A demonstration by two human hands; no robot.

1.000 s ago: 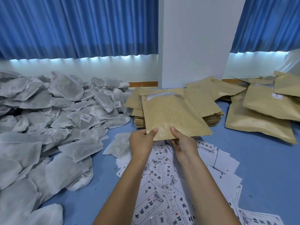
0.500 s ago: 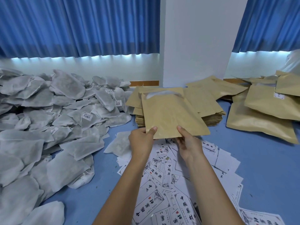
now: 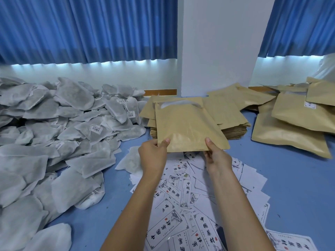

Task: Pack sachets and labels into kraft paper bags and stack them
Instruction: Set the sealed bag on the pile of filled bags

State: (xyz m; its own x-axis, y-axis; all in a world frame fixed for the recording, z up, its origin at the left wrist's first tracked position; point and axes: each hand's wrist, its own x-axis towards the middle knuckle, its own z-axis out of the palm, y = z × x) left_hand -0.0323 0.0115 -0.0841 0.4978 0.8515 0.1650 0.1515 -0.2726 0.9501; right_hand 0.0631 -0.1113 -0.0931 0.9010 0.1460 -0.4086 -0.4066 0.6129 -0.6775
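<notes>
**Kraft paper bag** (image 3: 188,127): flat, matte tan, rectangular with rounded corners. It is held up above the labels and in front of the stack of empty bags. The far edge is the mouth, parted, with a pale interior showing. Whether it has contents cannot be told.

**Left hand** (image 3: 152,156): grips the bag's near-left corner, thumb on top.

**Right hand** (image 3: 217,158): pinches the near edge towards the right corner, thumb on top, fingers beneath.

**Sachets** (image 3: 54,142): a large loose heap on the left. They are grey-white non-woven pouches, soft and pillow-shaped, with dark filling showing dimly through. Several have string ties and small barcode tags.

**Labels** (image 3: 190,205): white paper slips printed with black characters, ink drawings and red seals. They lie scattered and overlapping under the forearms.

**Stack of empty bags** (image 3: 233,131): thin tan sheets with edges layered, lying behind the held bag.

**Filled bags** (image 3: 290,134): plump, faintly glossy tan pouches piled at the right, overlapping. One bears a small white label.

**Work surface** (image 3: 286,180): smooth and blue.

**Backdrop**: pleated blue curtains (image 3: 81,28) and a white pillar (image 3: 217,42).
</notes>
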